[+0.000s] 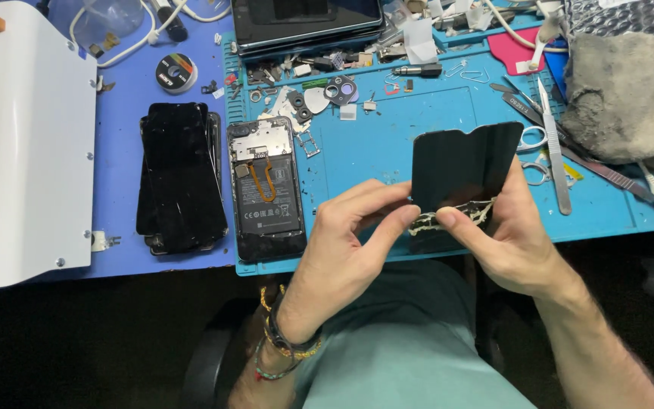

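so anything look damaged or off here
Yes. The black panel held in both hands has ragged pale adhesive along its lower edge. The phone on the mat lies opened, and loose small parts are scattered above it.

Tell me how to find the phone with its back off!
Look at the blue work mat and go to its left edge. The opened phone lies flat there, beside a stack of black screens. Only it shows a battery crossed by an orange ribbon cable.

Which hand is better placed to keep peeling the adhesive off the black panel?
Probably the left hand: its fingertips pinch the whitish adhesive strip at the black panel lower edge. The right hand grips and steadies the panel from behind.
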